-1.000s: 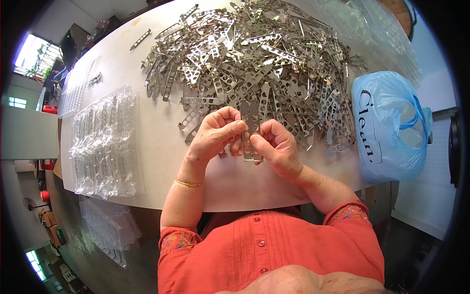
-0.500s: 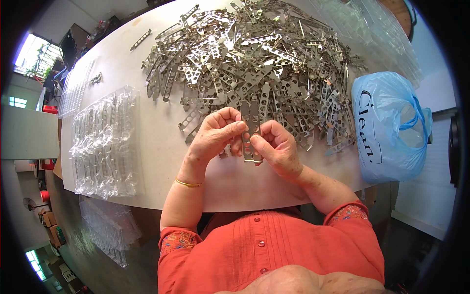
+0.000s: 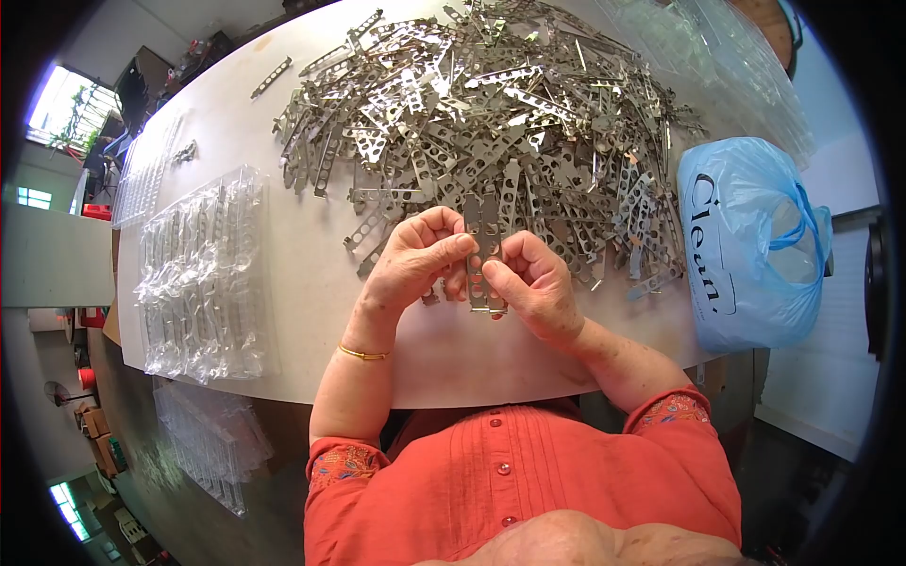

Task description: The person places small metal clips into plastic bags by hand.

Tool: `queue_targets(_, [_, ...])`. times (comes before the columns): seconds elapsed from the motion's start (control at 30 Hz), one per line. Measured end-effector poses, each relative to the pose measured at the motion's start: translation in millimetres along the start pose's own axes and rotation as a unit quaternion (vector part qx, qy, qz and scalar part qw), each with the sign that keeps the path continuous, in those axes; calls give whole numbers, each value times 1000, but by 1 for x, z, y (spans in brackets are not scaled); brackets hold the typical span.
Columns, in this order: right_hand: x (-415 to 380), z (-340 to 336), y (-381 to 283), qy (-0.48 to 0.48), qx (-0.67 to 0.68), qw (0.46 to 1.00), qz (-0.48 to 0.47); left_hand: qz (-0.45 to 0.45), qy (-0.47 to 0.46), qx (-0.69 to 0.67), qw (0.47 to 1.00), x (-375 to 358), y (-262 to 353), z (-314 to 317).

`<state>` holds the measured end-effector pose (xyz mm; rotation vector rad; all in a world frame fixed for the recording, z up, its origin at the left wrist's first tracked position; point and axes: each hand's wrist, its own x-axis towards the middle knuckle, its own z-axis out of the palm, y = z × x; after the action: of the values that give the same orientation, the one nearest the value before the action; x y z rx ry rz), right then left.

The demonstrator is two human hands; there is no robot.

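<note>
Two or so flat metal strips with round holes (image 3: 485, 228) stand side by side between my hands, long side pointing away from me. My left hand (image 3: 422, 255) pinches their left edge between thumb and fingers. On the other side, my right hand (image 3: 537, 287) grips them with its thumb pressed on the front and its fingers curled behind. Just beyond both hands lies a large heap of similar perforated metal strips (image 3: 491, 104). How many pieces I hold is hard to tell, since the fingers cover part of them.
To the left lies a clear plastic tray (image 3: 203, 274) with wrapped strips in it. Another clear tray (image 3: 149, 174) is behind it, near small metal bits (image 3: 185, 152). A blue plastic bag (image 3: 750, 245) stands at the right edge. Clear plastic sheets (image 3: 717, 66) lie back right.
</note>
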<state>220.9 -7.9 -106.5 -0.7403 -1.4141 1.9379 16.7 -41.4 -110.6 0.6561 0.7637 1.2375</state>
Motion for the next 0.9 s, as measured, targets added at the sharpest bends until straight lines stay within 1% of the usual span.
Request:
queue_targets(0.2, [1, -1, 2, -1, 23, 1000, -8, -1, 2, 3, 1000, 0, 0, 0])
queue_targets(0.37, [1, -2, 3, 2, 12, 1000, -18, 0, 9, 12, 1000, -1, 2, 2])
queue_targets(0.43, [1, -1, 2, 6, 9, 1000, -25, 7, 17, -6, 1000, -2, 3, 3])
queue_targets(0.53, [2, -2, 2, 15, 20, 1000, -12, 23, 9, -26, 999, -2, 2, -2])
queue_targets(0.6, [3, -4, 6, 11, -2, 999, -39, 17, 3, -22, 1000, -4, 4, 1])
queue_targets(0.67, [3, -4, 4, 7, 9, 999, -37, 11, -3, -18, 1000, -6, 5, 0])
queue_targets(0.73, [2, -3, 3, 5, 20, 999, -34, 25, -34, 6, 999, -6, 4, -1])
queue_targets(0.77, [3, -2, 3, 10, 12, 999, -41, 25, -34, 6, 999, -7, 3, 0])
queue_targets(0.83, [3, -2, 3, 14, 5, 999, -50, 64, -46, 5, 997, -6, 2, 1])
queue_targets(0.9, [3, -4, 4, 8, -11, 999, -46, 70, -36, 17, 997, -6, 3, 3])
